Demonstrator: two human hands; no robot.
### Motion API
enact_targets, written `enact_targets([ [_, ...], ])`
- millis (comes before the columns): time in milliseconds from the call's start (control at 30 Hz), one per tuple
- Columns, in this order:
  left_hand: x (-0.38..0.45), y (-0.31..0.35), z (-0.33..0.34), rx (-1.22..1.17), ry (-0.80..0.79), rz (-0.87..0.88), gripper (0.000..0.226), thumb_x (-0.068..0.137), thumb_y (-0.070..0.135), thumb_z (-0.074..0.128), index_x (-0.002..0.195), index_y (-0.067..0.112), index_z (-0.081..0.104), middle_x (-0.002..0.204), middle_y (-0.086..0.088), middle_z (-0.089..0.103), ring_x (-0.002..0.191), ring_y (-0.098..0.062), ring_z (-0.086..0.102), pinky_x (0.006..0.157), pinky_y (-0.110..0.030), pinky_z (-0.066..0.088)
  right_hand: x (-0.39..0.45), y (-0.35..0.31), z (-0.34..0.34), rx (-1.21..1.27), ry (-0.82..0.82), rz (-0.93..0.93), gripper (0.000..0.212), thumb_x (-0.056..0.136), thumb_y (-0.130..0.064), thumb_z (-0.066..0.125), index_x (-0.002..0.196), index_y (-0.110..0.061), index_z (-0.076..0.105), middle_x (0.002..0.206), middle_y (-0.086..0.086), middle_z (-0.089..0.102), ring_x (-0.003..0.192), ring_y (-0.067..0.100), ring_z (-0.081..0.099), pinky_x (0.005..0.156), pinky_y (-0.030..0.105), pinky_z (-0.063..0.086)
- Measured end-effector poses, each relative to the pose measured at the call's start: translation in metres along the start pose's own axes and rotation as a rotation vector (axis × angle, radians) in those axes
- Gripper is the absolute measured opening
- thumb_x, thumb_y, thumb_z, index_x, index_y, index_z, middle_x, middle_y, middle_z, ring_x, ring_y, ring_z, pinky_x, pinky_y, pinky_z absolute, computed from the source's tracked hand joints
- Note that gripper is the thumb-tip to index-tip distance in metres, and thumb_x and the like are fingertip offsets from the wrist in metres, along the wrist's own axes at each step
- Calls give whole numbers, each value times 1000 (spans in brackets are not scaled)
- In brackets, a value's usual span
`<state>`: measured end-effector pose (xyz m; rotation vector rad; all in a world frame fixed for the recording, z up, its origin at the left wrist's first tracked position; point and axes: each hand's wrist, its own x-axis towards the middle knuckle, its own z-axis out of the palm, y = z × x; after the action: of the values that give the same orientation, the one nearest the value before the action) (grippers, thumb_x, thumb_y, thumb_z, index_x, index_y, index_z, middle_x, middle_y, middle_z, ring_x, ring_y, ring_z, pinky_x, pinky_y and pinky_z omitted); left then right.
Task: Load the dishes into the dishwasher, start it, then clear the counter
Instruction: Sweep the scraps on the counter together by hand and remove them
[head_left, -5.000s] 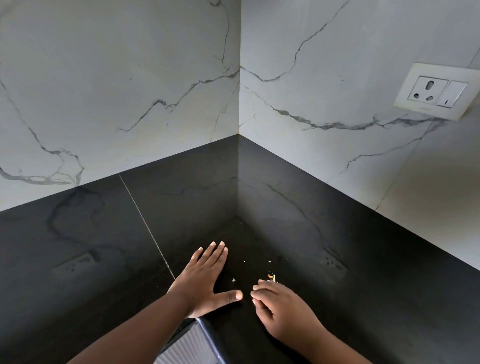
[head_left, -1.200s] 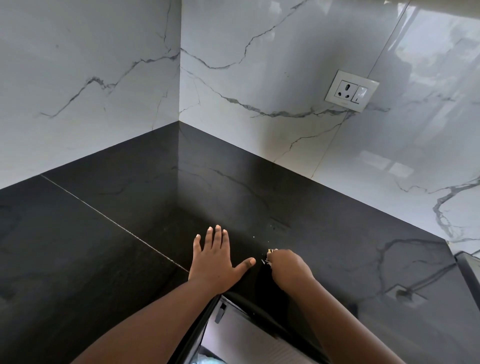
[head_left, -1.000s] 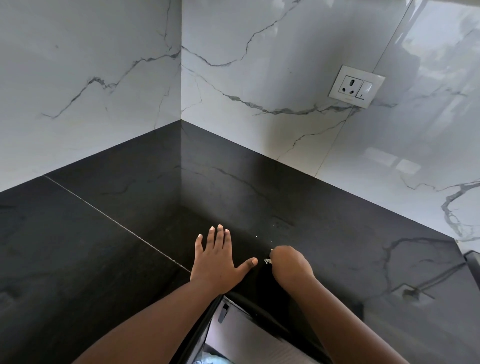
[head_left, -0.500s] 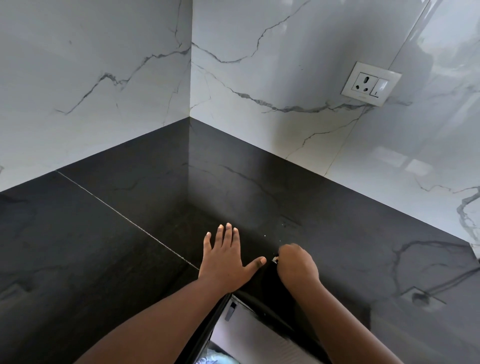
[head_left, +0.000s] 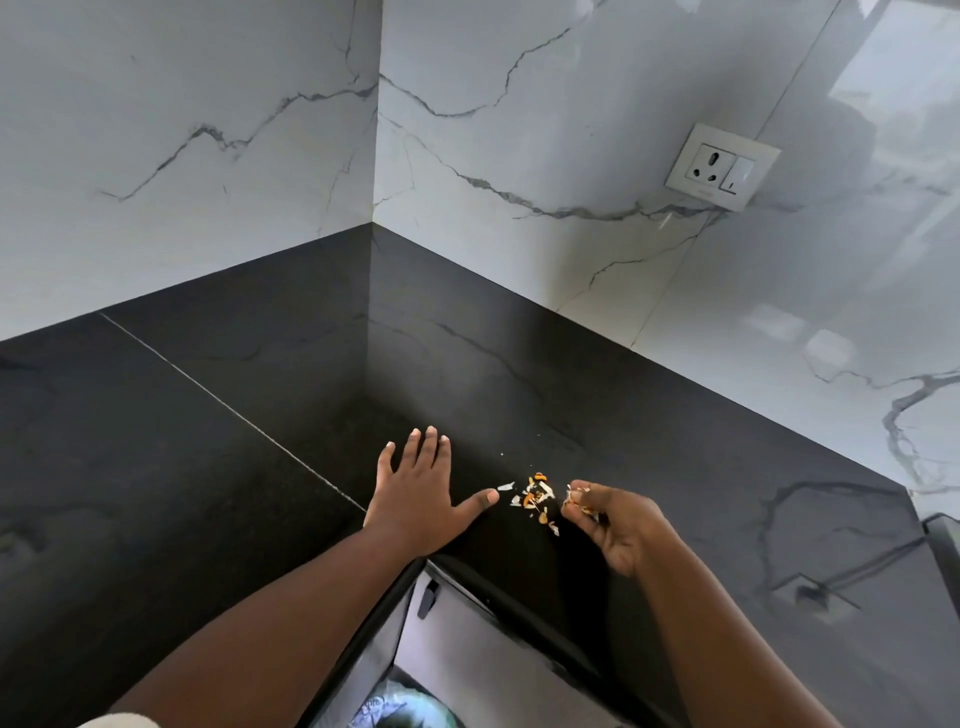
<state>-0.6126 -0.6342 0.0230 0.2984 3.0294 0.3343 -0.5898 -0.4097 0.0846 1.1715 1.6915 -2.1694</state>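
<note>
The left hand (head_left: 420, 499) is laid flat on the black counter (head_left: 208, 441), fingers straight and pointing to twelve o'clock, thumb spread toward three o'clock. The right hand (head_left: 615, 525) is raised at its three o'clock side, its fingertips (head_left: 574, 501) curled and pinching a few scraps. One small pile of food scraps (head_left: 535, 499) is seen on the counter between the two hands, just beside the thumb tip; the pieces are too small to count. One wall socket (head_left: 722, 166) is mounted at one o'clock.

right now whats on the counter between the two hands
In the head view, a small pile of food scraps lies on the black counter between the left hand and right hand.
</note>
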Motion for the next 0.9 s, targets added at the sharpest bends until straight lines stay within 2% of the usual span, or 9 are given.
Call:
enact_targets([
  [167, -6, 2, -2, -72, 45, 35, 96, 81, 81, 11, 154, 19, 15, 162, 4, 10, 149, -12, -3, 120, -41, -6, -3, 11, -23, 151, -158, 106, 20, 88, 11, 56, 107, 10, 62, 104, 23, 60, 68, 25, 70, 47, 22, 56],
  [233, -13, 4, -1, -74, 92, 61, 102, 76, 82, 0, 154, 18, 18, 161, 4, 14, 149, -10, 1, 119, -33, -5, -6, 10, -30, 195, -235, 124, 21, 87, 10, 57, 108, 10, 62, 101, 22, 61, 61, 24, 71, 48, 22, 56],
  [300, -23, 6, 0, -81, 114, 77, 110, 70, 84, -8, 154, 17, 17, 162, 3, 13, 148, -9, 1, 118, -27, -5, -15, 9, -35, 225, -309, 141, 21, 86, 9, 58, 106, 8, 64, 98, 21, 63, 65, 25, 71, 49, 22, 56],
  [467, -80, 23, 11, -193, 195, -11, 93, 83, 76, 8, 154, 18, 13, 161, 5, 3, 146, -6, -7, 115, -21, -10, -49, 13, -45, 178, -534, 191, 25, 72, 8, 66, 97, 7, 69, 87, 19, 69, 72, 26, 72, 51, 23, 57],
  [567, -132, 35, 36, -119, 285, 11, 78, 94, 68, 19, 150, 14, 30, 157, 1, 19, 148, -14, 5, 119, -24, -6, -68, 31, -44, 128, -690, 283, 22, 67, 7, 66, 88, 7, 74, 84, 19, 70, 69, 27, 72, 51, 23, 57],
  [633, -166, 39, 65, -84, 237, 25, 68, 97, 60, 29, 150, 18, 29, 155, -2, 25, 146, -18, 13, 119, -30, 0, -78, 50, -40, 95, -773, 345, 19, 69, 9, 66, 86, 8, 74, 83, 21, 70, 67, 26, 71, 51, 24, 57],
  [700, -196, 39, 99, -64, 171, 21, 70, 96, 60, 32, 154, 24, 15, 156, -3, 23, 145, -22, 19, 118, -36, 8, -83, 75, -36, 64, -831, 417, 17, 70, 10, 64, 86, 10, 71, 80, 22, 69, 64, 26, 71, 52, 25, 57],
  [833, -244, 27, 158, -67, -34, -121, 75, 95, 65, 31, 149, 13, 30, 150, -10, 38, 140, -24, 28, 113, -36, 16, -71, 139, -32, -37, -883, 601, 14, 74, 10, 65, 87, 13, 69, 79, 23, 67, 64, 25, 69, 54, 26, 58],
  [900, -258, 16, 187, -61, -198, -191, 82, 93, 70, 28, 152, 12, 24, 148, -12, 43, 137, -26, 35, 110, -35, 16, -54, 179, -32, -51, -841, 677, 20, 69, 11, 67, 88, 16, 67, 76, 22, 66, 62, 26, 69, 54, 29, 58],
])
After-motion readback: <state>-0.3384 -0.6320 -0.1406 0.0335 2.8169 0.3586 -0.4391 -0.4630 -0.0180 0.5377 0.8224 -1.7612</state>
